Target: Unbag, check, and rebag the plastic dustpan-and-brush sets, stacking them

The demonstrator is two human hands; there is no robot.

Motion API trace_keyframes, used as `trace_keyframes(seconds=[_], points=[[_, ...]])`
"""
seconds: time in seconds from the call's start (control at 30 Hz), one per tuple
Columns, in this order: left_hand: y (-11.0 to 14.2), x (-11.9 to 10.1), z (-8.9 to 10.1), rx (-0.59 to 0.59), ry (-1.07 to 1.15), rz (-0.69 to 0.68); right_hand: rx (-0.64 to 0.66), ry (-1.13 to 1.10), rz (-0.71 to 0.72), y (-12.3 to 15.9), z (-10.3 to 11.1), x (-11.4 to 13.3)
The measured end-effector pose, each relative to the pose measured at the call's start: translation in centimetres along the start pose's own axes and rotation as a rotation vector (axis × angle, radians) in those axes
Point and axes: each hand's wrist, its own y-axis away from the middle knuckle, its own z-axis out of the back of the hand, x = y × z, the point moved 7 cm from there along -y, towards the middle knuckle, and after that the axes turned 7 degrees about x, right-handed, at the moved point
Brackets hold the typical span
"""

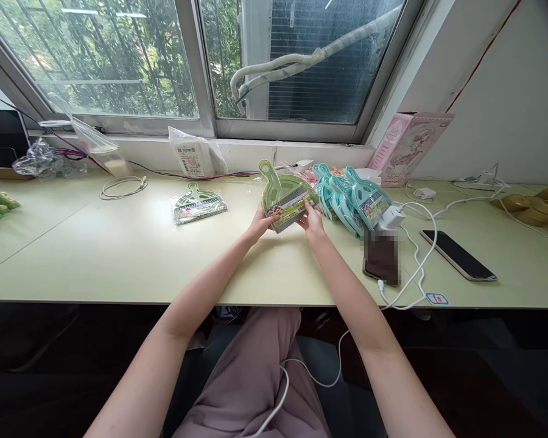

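Both hands hold a green mini dustpan-and-brush set (288, 193) in clear wrapping, tilted above the table. My left hand (261, 224) grips its lower left corner, thumb on the front. My right hand (313, 220) is closed on its right edge, fingers partly behind it. Another wrapped green dustpan set (200, 204) lies flat on the table to the left. Just right of my right hand, several teal dustpan sets (351, 198) lie in an overlapping pile.
The pale table (119, 255) runs below a window. A phone (381, 258) with a white cable and a black phone (459, 255) lie at the right. A pink box (411, 149) stands behind the pile. At the back left are a coiled cable (123, 187) and a plastic packet (196, 157).
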Motion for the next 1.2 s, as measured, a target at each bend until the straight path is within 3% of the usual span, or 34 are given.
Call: trace_keyframes(seconds=[0.2, 0.33, 0.67, 0.83, 0.9, 1.07, 1.2], points=[[-0.5, -0.4, 1.8, -0.068, 0.027, -0.013, 0.220, -0.059, -0.007, 0.0, -2.3, -0.4], [-0.3, -0.7, 1.9, -0.048, 0.010, 0.002, 0.201, -0.067, -0.004, 0.1, -2.3, -0.8], [1.6, -0.8, -3.2, 0.287, -0.075, 0.074, 0.106, -0.146, 0.127, 0.2, -1.2, 0.8], [2.1, 0.0, -4.4, 0.429, -0.083, 0.161, 0.049, -0.151, 0.175, 0.2, -0.5, 1.7], [1.6, -0.1, -3.8, 0.365, -0.052, 0.148, 0.033, -0.143, 0.166, 0.1, -0.4, 1.7], [-0.1, -0.4, -0.3, 0.050, 0.134, 0.061, 0.121, -0.115, 0.135, 0.0, -1.3, 1.1], [-0.3, 0.0, 1.1, -0.032, 0.189, 0.055, 0.230, -0.063, 0.087, 0.2, -2.3, 0.1]])
